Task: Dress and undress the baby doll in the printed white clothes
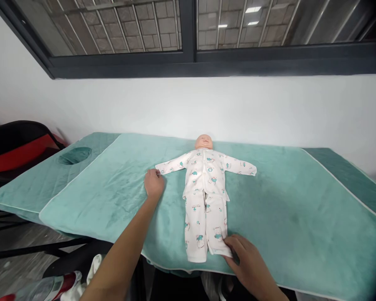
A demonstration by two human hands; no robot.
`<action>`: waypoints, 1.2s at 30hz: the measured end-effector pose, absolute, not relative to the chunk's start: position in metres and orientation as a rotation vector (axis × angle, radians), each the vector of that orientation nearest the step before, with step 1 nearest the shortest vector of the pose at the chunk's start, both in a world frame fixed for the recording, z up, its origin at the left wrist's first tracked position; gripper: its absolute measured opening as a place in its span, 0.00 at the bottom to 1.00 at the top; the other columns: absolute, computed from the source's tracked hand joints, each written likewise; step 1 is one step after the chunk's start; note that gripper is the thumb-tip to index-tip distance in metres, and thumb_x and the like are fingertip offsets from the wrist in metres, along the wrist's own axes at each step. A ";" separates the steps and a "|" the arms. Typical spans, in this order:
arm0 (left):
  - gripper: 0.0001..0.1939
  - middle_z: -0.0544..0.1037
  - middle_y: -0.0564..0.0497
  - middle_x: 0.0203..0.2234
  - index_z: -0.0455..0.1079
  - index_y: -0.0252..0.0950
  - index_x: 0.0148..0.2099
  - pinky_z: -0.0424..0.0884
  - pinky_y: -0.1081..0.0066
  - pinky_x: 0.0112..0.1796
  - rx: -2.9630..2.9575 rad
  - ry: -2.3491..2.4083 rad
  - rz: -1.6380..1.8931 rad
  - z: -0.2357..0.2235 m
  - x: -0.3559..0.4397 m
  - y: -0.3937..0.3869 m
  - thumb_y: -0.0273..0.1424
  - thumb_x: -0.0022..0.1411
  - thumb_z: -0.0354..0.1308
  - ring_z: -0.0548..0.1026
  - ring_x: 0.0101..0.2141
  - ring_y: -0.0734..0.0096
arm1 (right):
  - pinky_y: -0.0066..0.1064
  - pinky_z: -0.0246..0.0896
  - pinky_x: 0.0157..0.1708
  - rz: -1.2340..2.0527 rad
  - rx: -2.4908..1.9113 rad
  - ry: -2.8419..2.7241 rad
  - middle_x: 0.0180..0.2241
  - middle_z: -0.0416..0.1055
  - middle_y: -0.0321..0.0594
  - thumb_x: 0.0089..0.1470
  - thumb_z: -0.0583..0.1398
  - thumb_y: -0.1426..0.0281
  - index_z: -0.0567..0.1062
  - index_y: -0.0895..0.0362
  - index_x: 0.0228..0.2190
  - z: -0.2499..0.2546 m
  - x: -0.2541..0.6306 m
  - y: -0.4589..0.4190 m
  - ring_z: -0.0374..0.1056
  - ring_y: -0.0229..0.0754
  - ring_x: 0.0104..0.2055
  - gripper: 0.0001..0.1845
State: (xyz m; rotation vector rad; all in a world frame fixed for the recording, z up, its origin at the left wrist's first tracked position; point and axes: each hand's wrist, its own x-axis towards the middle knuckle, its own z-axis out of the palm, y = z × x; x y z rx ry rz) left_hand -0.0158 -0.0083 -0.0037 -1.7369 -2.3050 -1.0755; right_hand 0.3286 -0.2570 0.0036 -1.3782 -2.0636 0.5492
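Observation:
A baby doll [204,141] lies face up on the bed, its head toward the wall. It wears a white long-sleeved top [204,171] with a teal animal print, its sleeves spread to both sides. Matching white trousers [196,225] stretch below the top, toward me. At the left sleeve's cuff, my left hand [154,183] is closed with curled fingers at the fabric's edge. My right hand [246,260] pinches the lower hem of the right trouser leg between thumb and fingers. The doll's hands and feet are not visible.
A teal-covered massage bed [288,209] with a face hole [75,156] on its left stands against a white wall [188,104]. Above is a dark-framed window [188,67]. Red and black chairs [19,146] are at the left; a plastic bottle [47,287] lies lower left.

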 end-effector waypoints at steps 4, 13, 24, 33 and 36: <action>0.10 0.74 0.42 0.38 0.69 0.36 0.40 0.66 0.60 0.43 -1.747 -2.318 -1.068 -0.004 -0.016 -0.009 0.21 0.58 0.50 0.72 0.43 0.55 | 0.38 0.67 0.32 0.591 -1.452 -2.187 0.34 0.75 0.37 0.53 0.59 0.75 0.71 0.49 0.38 0.020 0.335 -0.259 0.73 0.48 0.34 0.10; 0.09 0.74 0.41 0.39 0.69 0.35 0.40 0.65 0.58 0.43 -1.770 -2.329 -1.045 -0.004 -0.015 -0.009 0.22 0.60 0.51 0.71 0.44 0.52 | 0.33 0.56 0.26 0.798 -1.410 -2.437 0.26 0.75 0.33 0.57 0.63 0.63 0.74 0.49 0.32 0.075 0.332 -0.239 0.71 0.44 0.27 0.05; 0.09 0.74 0.41 0.39 0.70 0.36 0.40 0.64 0.58 0.43 -1.756 -2.349 -1.077 -0.001 -0.013 -0.010 0.23 0.60 0.51 0.71 0.44 0.53 | 0.42 0.58 0.44 -0.160 -1.247 -2.332 0.44 0.74 0.44 0.61 0.53 0.81 0.74 0.53 0.45 0.067 0.261 -0.114 0.66 0.50 0.48 0.17; 0.07 0.74 0.40 0.38 0.69 0.36 0.38 0.64 0.57 0.43 -1.755 -2.360 -1.090 -0.002 -0.014 -0.009 0.23 0.61 0.51 0.71 0.44 0.51 | 0.41 0.58 0.48 -0.006 -1.196 -2.232 0.39 0.74 0.41 0.62 0.54 0.77 0.75 0.55 0.36 0.059 0.275 -0.125 0.65 0.47 0.46 0.11; 0.07 0.73 0.42 0.37 0.68 0.37 0.37 0.65 0.57 0.43 -1.751 -2.355 -1.127 -0.004 -0.016 -0.009 0.23 0.60 0.51 0.71 0.43 0.52 | 0.41 0.60 0.48 0.087 -1.147 -2.193 0.42 0.74 0.42 0.63 0.54 0.75 0.75 0.54 0.41 0.058 0.278 -0.130 0.66 0.47 0.47 0.10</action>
